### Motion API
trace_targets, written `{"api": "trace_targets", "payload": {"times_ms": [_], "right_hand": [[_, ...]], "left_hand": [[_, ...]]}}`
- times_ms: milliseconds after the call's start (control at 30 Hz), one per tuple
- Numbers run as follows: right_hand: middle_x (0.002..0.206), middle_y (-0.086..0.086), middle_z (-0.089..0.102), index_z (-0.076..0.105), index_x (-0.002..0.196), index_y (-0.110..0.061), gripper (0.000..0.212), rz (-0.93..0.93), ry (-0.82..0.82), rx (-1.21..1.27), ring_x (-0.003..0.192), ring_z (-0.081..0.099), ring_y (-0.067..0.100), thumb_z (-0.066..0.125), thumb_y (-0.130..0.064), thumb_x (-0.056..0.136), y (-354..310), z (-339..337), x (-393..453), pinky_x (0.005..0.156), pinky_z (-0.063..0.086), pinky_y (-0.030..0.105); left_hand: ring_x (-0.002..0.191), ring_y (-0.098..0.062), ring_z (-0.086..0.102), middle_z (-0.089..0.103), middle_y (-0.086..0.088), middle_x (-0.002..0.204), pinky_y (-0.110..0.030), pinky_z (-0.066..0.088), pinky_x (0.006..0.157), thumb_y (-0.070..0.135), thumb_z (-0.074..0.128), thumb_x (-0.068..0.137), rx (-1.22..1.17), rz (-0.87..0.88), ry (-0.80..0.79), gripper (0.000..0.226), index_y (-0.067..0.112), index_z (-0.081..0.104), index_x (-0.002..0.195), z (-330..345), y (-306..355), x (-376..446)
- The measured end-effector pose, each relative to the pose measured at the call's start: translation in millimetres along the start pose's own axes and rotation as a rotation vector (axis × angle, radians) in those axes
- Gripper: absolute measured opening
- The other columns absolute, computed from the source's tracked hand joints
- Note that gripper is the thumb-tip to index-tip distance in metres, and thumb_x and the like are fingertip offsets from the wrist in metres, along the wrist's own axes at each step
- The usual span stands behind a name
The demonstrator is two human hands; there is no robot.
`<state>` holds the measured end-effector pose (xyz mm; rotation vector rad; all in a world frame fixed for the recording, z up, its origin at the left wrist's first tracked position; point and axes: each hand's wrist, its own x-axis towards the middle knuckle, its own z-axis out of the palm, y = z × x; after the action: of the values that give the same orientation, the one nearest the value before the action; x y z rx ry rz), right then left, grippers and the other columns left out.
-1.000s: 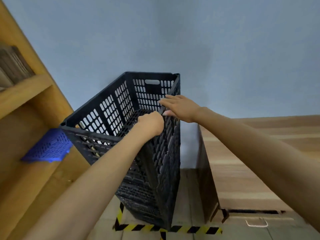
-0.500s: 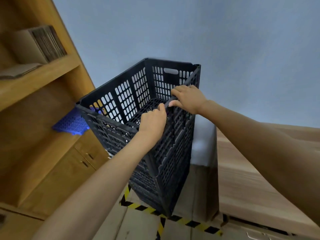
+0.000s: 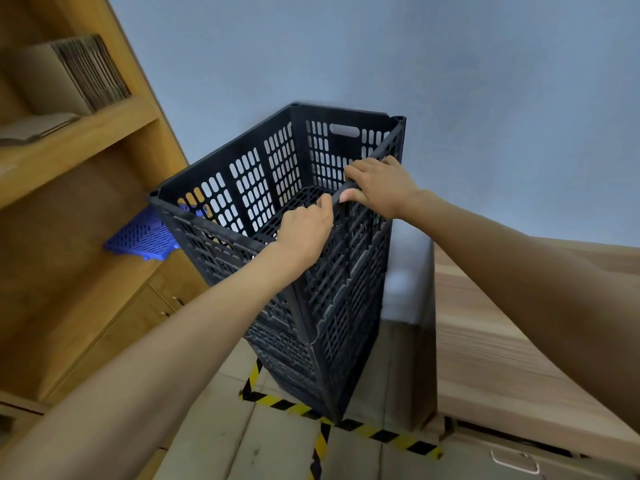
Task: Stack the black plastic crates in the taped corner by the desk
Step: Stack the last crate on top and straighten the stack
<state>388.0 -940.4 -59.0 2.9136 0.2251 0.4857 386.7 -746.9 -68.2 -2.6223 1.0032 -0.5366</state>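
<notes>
Head view: black plastic crates (image 3: 325, 306) stacked in a tall column in the corner against the grey-blue wall (image 3: 450, 81), base sitting inside the yellow-black hazard tape (image 3: 391, 436) on the floor. Top crate (image 3: 263, 181) is rigid moulded plastic, walls perforated with rounded vertical slots, oblong handle cutout in the far end wall, ribbed lattice floor. Left hand (image 3: 304, 230) curls over the right-side rim near the front corner, fingers hooked inside. Right hand (image 3: 379, 188) grips the same rim just further along, thumb under the edge, fingers over the top. Wooden desk (image 3: 502, 341) just beside the stack on the right, pale banded grain. Wooden shelf unit (image 3: 69, 150) on the left holds flat corrugated cardboard (image 3: 69, 74); blue slotted plastic crate (image 3: 142, 237) below it, partly hidden by the stack.
</notes>
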Motion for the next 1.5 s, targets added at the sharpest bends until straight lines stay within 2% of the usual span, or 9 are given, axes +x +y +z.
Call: {"api": "trace_targets", "payload": {"times_ms": [133,367,500,667,867,1200,1367,1433,1500], "right_hand": [[0.118,0.004,0.059,0.052,0.12,-0.015,0.068,0.016,-0.004,0.004,0.114,0.054,0.025,0.021,-0.067,0.089,-5,-3,-4,0.093,0.038,0.042],[0.113,0.004,0.06,0.053,0.114,-0.014,0.071,0.067,0.004,-0.019,0.11,0.055,0.026,0.017,-0.069,0.087,-17,-5,-12,0.089,0.04,0.043],[0.111,0.004,0.062,0.054,0.11,-0.014,0.065,0.112,0.031,-0.022,0.108,0.055,0.026,0.023,-0.068,0.089,-32,-6,-19,0.086,0.04,0.042],[0.112,0.006,0.062,0.054,0.113,-0.013,0.073,0.181,0.039,-0.055,0.105,0.054,0.027,0.016,-0.071,0.088,-59,-13,-22,0.085,0.038,0.042],[0.118,0.007,0.06,0.054,0.119,-0.012,0.083,0.27,0.016,-0.057,0.112,0.052,0.028,0.009,-0.074,0.085,-99,-21,-19,0.092,0.037,0.045],[0.127,0.007,0.059,0.055,0.126,-0.013,0.09,0.431,-0.017,-0.087,0.123,0.048,0.026,0.011,-0.078,0.083,-167,-29,2,0.104,0.031,0.05],[0.121,0.007,0.064,0.063,0.116,-0.014,0.096,0.483,-0.028,-0.086,0.121,0.05,0.026,0.012,-0.086,0.078,-200,-29,34,0.104,0.031,0.05],[0.114,0.006,0.067,0.066,0.108,-0.014,0.098,0.471,-0.046,-0.121,0.115,0.054,0.026,0.011,-0.088,0.075,-208,-27,48,0.104,0.03,0.05],[0.102,0.005,0.069,0.069,0.095,-0.014,0.098,0.439,-0.05,-0.138,0.106,0.059,0.025,0.01,-0.09,0.073,-213,-27,61,0.103,0.03,0.05]], "left_hand": [[0.076,-0.026,0.069,0.066,-0.006,0.092,-0.028,0.016,0.04,0.017,0.061,0.096,0.004,0.029,0.012,0.041,0.005,0.038,0.127,2,-4,-2],[0.071,-0.026,0.066,0.066,-0.005,0.088,-0.029,0.022,0.042,0.017,0.063,0.095,-0.033,0.093,0.027,0.04,0.007,0.038,0.124,8,-16,-10],[0.058,-0.024,0.051,0.056,-0.003,0.077,-0.032,0.031,0.045,0.019,0.06,0.097,-0.055,0.143,0.043,0.038,0.008,0.036,0.125,11,-30,-18],[0.071,-0.029,0.064,0.064,-0.007,0.086,-0.036,0.04,0.053,0.032,0.046,0.102,-0.099,0.259,0.061,0.038,0.008,0.035,0.129,13,-56,-29],[0.073,-0.029,0.063,0.064,-0.007,0.089,-0.042,0.052,0.064,0.035,0.047,0.102,-0.197,0.328,0.013,0.04,0.01,0.034,0.13,16,-93,-44],[0.065,-0.019,0.054,0.06,0.0,0.086,-0.031,0.042,0.06,0.04,0.045,0.101,-0.218,0.505,0.049,0.037,0.014,0.037,0.126,36,-168,-58],[0.051,-0.006,0.041,0.046,0.014,0.071,-0.024,0.039,0.055,0.052,0.036,0.098,-0.201,0.574,0.095,0.04,0.017,0.041,0.118,61,-220,-50],[0.046,-0.004,0.035,0.035,0.016,0.066,-0.02,0.032,0.048,0.055,0.03,0.096,-0.187,0.604,0.13,0.042,0.018,0.041,0.113,69,-239,-46],[0.042,-0.001,0.027,0.037,0.015,0.066,-0.014,0.02,0.043,0.056,0.027,0.095,-0.176,0.633,0.164,0.04,0.021,0.038,0.109,75,-253,-44]]}}
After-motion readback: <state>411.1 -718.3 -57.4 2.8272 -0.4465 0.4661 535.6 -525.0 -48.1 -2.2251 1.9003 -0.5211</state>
